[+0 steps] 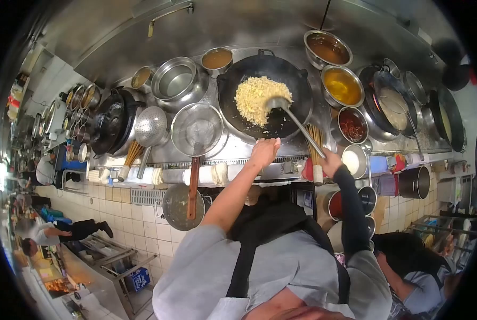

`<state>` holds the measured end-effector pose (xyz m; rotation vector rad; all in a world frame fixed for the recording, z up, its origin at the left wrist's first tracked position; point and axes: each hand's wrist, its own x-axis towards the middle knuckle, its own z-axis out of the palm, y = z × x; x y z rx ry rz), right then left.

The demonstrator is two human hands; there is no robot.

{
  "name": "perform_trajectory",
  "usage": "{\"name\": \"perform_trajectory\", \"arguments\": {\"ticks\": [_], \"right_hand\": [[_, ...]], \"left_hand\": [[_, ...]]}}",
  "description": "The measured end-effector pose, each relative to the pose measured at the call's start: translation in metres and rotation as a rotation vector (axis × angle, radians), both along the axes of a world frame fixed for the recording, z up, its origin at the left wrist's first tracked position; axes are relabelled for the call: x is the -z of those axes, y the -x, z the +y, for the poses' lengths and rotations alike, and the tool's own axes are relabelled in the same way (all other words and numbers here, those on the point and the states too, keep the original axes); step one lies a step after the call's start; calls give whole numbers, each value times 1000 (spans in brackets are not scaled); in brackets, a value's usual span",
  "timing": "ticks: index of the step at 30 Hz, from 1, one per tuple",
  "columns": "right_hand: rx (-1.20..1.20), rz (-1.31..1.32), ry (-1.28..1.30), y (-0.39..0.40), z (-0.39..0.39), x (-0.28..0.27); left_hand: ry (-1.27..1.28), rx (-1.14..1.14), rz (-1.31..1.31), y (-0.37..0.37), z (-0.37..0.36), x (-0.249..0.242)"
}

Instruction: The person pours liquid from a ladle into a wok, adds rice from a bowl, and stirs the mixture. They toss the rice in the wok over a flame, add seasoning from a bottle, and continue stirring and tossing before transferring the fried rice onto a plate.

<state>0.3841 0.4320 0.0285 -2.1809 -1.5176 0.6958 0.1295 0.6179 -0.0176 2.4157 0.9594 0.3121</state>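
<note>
A black wok (231, 109) sits on the stove in front of me, with a heap of yellowish fried rice (257, 96) in it. My left hand (265, 151) is closed at the wok's near edge, where a handle would be hidden under the fingers. With my right hand (330, 162) I grip the far end of a long-handled ladle (297, 122). The ladle's round head rests against the right side of the rice. Beside the right hand stands a bamboo brush (316, 152), close to the ladle's handle.
A mesh strainer (197, 129) and a perforated skimmer (151, 127) lie left of the wok. Bowls of yellow oil (343, 86), red sauce (352, 126) and white contents (354, 161) line the right. Another wok (110, 122) stands left. Co-workers (417, 266) are at both sides.
</note>
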Motion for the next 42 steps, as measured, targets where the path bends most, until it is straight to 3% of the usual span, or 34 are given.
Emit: {"name": "perform_trajectory", "arguments": {"ticks": [2, 5, 6, 8, 11, 13, 14, 15, 17, 20, 23, 25, 27, 30, 33, 34, 37, 38, 41, 42], "right_hand": [[288, 663, 81, 27, 31, -23], [430, 833, -216, 56, 61, 28], [399, 332, -499, 65, 88, 98], [392, 259, -492, 91, 124, 133], [380, 957, -50, 113, 138, 0], [231, 807, -42, 104, 134, -35], [-20, 120, -523, 97, 128, -2], [38, 5, -487, 101, 111, -16], [73, 343, -309, 114, 77, -83], [236, 1947, 119, 82, 62, -59], [500, 2335, 296, 65, 94, 28], [363, 1586, 149, 69, 125, 13], [430, 1085, 71, 90, 145, -34], [321, 1639, 28, 58, 168, -23], [497, 1901, 196, 43, 194, 12], [441, 1522, 128, 56, 199, 1], [330, 1183, 73, 91, 183, -28], [443, 1567, 69, 83, 182, -21], [481, 1843, 292, 71, 183, 8], [484, 1278, 94, 101, 169, -3]], "left_hand": [[-7, -1, -55, -2, 1, 3], [-33, -16, -53, -1, 1, 15], [-37, -15, -39, -2, 1, 14], [-46, -2, -56, -2, -2, 24], [-69, 5, -107, 0, 0, 43], [-76, -33, -93, -2, -1, 40], [-73, -40, -85, -3, 1, 38], [-67, -49, -79, -3, 0, 34], [-44, -63, -72, -2, -3, 28], [-43, -65, -93, -2, -3, 26], [-98, -51, -121, 0, -5, 31], [-112, -64, -109, -2, -6, 31], [-112, -62, -126, -1, -8, 30], [-118, -67, -102, -4, -4, 30], [-106, -75, -79, -5, -8, 32], [-102, -79, -78, -4, -8, 32], [-89, -54, -57, -4, -5, 34], [-83, -55, -37, -5, -5, 36], [-80, -47, -11, -4, -3, 39], [-83, -37, -27, -2, -5, 42]]}}
